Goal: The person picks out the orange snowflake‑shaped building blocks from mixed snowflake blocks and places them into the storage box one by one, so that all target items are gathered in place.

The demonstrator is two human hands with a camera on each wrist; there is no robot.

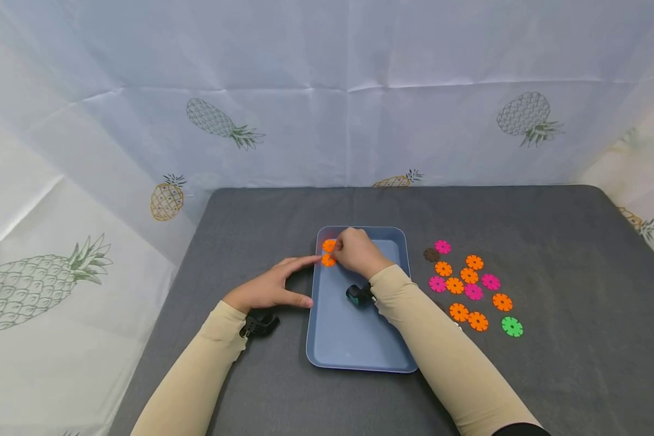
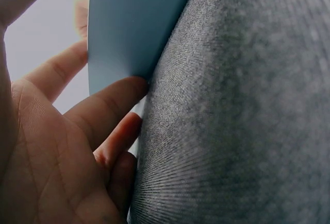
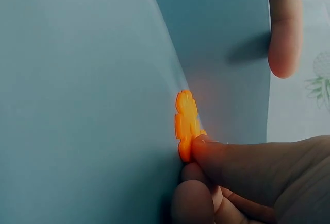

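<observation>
A blue rectangular tray (image 1: 354,339) lies on the grey cloth. Two orange notched discs (image 1: 329,245) show at its far left corner, partly covered by my right hand (image 1: 358,251). The thumb and fingers of that hand pinch an orange notched disc (image 3: 185,123) against the inside of the tray wall. My left hand (image 1: 272,286) is spread along the tray's left side, its fingers extended and touching the outer wall. In the left wrist view, two fingertips (image 2: 135,85) lie against that wall, and the other fingers bend slightly near the cloth.
Right of the tray lie several loose notched discs: orange (image 1: 478,321), pink (image 1: 473,292), one green (image 1: 512,326) and a brown one (image 1: 431,254). My right forearm (image 1: 436,339) crosses the tray's right edge. A pineapple-print curtain (image 1: 305,139) hangs behind the table (image 1: 261,212).
</observation>
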